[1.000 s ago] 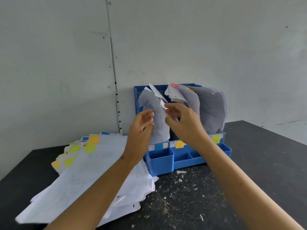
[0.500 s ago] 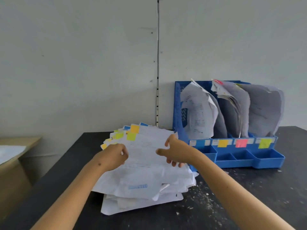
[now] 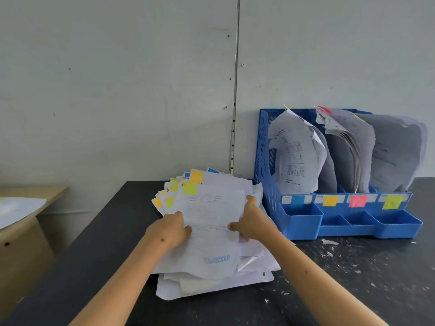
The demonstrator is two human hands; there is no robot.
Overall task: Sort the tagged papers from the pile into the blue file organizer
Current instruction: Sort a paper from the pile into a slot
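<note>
White top sheet point(image 3: 207, 222) | yellow-green tag | blue stamp | both hands holding

Bare black tabletop point(image 3: 353, 290) lies open on the near right, while the paper-stuffed blue plastic file organizer point(image 3: 306, 222) blocks the far right and the fanned white paper pile point(image 3: 211, 267) fills the middle.

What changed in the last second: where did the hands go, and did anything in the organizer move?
Both hands left the blue file organizer and dropped to the pile. The left hand and right hand now grip the top sheet, with its green tag, by its side edges. The filed papers look unchanged.
</note>
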